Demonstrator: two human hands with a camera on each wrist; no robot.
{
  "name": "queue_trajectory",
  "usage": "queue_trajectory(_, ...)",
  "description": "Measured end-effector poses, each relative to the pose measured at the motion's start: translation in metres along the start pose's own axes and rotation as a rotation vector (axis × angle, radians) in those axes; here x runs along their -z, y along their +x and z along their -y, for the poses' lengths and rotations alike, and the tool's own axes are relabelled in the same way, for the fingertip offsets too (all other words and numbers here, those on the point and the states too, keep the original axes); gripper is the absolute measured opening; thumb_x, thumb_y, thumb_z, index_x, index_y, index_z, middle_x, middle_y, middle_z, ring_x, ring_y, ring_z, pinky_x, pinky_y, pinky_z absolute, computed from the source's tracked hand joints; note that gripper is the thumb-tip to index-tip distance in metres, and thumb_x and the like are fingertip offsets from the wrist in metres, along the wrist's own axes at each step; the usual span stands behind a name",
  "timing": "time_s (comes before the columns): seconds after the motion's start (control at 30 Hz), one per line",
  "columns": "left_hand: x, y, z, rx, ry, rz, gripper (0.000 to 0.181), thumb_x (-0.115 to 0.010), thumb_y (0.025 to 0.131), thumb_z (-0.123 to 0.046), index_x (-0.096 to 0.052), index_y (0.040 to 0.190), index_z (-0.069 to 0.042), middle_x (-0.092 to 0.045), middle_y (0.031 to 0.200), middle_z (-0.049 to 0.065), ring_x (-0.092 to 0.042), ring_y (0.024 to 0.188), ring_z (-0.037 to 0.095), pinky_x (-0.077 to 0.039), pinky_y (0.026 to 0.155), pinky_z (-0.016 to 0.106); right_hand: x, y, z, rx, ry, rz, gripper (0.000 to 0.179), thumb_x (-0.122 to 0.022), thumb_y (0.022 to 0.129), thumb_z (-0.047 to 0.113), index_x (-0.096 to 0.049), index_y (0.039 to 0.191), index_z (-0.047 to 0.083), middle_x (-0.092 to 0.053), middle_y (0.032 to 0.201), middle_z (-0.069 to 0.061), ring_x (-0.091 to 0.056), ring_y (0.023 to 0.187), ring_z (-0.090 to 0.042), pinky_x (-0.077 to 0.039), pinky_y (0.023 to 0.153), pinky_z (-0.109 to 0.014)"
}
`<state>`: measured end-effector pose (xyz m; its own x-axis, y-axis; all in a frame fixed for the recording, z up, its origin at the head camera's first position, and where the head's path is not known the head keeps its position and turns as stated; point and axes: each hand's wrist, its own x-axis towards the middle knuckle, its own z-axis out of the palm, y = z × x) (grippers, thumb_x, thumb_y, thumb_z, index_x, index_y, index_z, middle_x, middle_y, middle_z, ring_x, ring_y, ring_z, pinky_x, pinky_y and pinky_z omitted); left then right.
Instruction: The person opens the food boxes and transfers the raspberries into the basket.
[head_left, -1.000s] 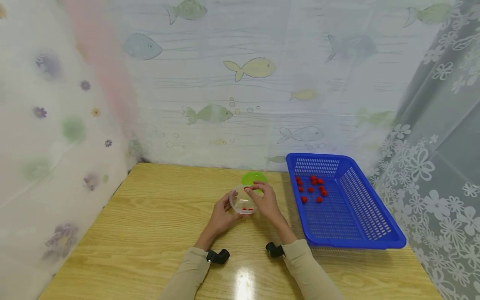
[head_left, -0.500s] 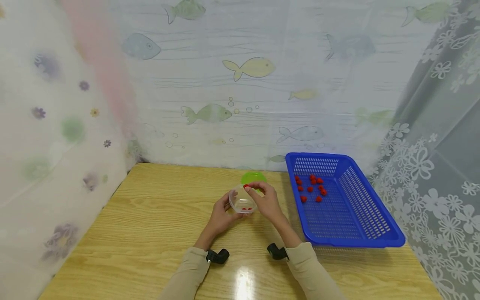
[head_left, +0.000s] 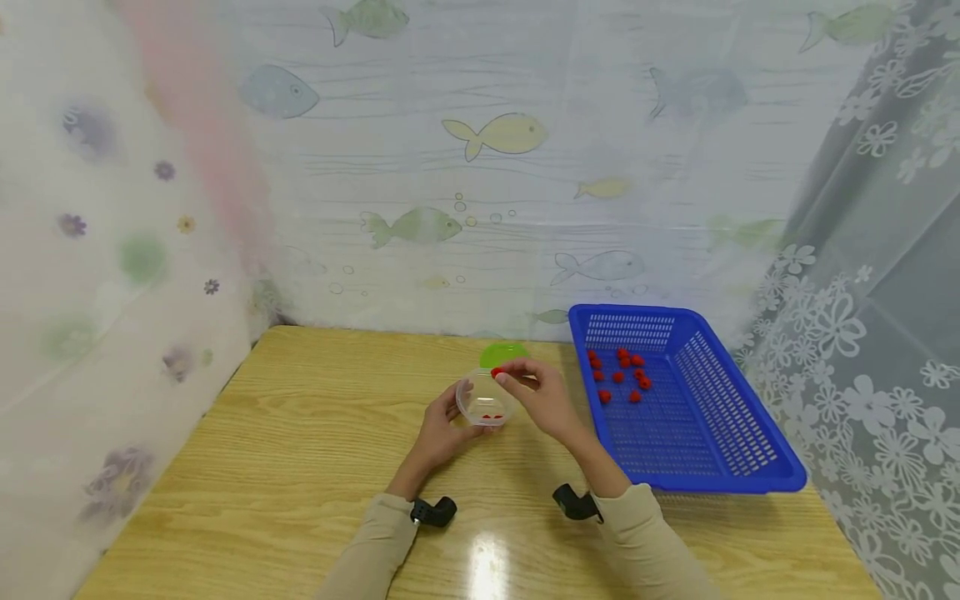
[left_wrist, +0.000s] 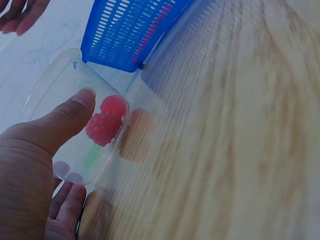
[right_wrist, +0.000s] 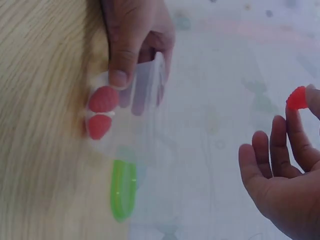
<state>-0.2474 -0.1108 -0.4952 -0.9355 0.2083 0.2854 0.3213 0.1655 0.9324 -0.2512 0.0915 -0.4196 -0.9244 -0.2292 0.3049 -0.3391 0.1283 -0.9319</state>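
Note:
My left hand grips a clear plastic container just above the table, thumb on one side and fingers on the other. Two raspberries lie at the bottom of it, seen through the wall in both wrist views. Between thumb and index finger, my right hand pinches another raspberry, held up near the container's rim. The other right fingers are spread and slightly bent in the right wrist view. Behind the container lies a bright green lid, partly covered by it and the right hand.
A blue perforated basket stands on the right of the wooden table. Several raspberries lie in its left part. Curtains with fish and flowers hang at the back and sides.
My right hand has shifted a little to the right with its forearm, still pinching the raspberry. The left hand and container have hardly moved.

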Motion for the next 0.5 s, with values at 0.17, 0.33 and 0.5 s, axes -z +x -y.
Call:
queue_trajectory(0.17,0.000,0.000,0.000,-0.009,0.012,0.004,0.084,-0.085,0.078,0.004,-0.040,0.148,0.014,-0.049,0.145,0.035,-0.050,0.135,0.047,-0.044,0.111,0.052,0.016,-0.002,0.012,-0.015,0.035,0.065,0.020,-0.066,0.099,0.008,-0.069,0.113,-0.006,-0.070,0.113,-0.020,-0.067,0.107,-0.018,-0.056,0.095,-0.021)
queue_trajectory(0.33,-0.001,0.000,0.000,-0.013,0.028,-0.010,0.083,-0.086,0.076,0.006,-0.042,0.147,0.014,-0.052,0.143,0.031,-0.054,0.132,0.044,-0.048,0.109,0.049,0.037,0.001,0.020,-0.012,0.030,0.098,0.020,-0.067,0.098,0.008,-0.069,0.112,-0.006,-0.070,0.112,-0.018,-0.069,0.105,-0.017,-0.057,0.095,-0.023)
queue_trajectory(0.5,-0.001,0.000,-0.001,-0.008,0.021,-0.016,0.084,-0.085,0.075,0.008,-0.042,0.147,0.014,-0.051,0.144,0.032,-0.053,0.132,0.045,-0.047,0.109,0.051,0.065,0.006,0.026,-0.008,0.033,0.094,0.022,-0.066,0.100,0.009,-0.067,0.115,-0.007,-0.070,0.111,-0.012,-0.068,0.104,-0.014,-0.057,0.093,-0.025)
